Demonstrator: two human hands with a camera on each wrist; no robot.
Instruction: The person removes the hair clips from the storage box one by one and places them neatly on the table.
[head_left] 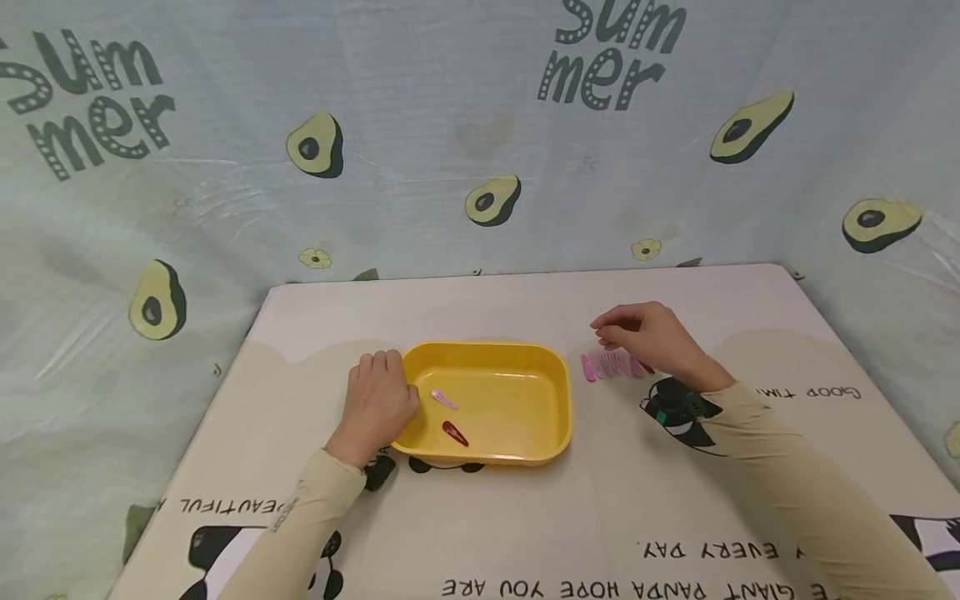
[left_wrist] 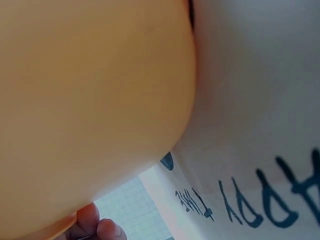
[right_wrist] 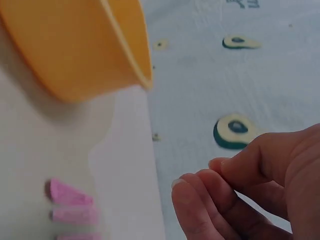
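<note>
My left hand (head_left: 378, 398) grips the left rim of a yellow tray (head_left: 517, 404); in the left wrist view its fingertips (left_wrist: 111, 228) show past the tray's wall (left_wrist: 95, 90). On the tray's floor lie a pink hair clip (head_left: 444, 399) and a dark red hair clip (head_left: 454, 432). Right of the tray, a row of pink hair clips (head_left: 590, 367) lies on the table, with a dark red one (head_left: 647, 367) at its right end, partly behind my wrist. Above this row hovers my right hand (head_left: 645, 333). Its fingers bend loosely, and nothing shows between thumb and fingertips (right_wrist: 187, 192).
A cloth printed with pandas and lettering covers the table (head_left: 525, 525). Behind it and along the sides hangs a pale curtain (head_left: 405, 208) with avocado prints. A black wrist strap (head_left: 678, 404) sits under my right wrist.
</note>
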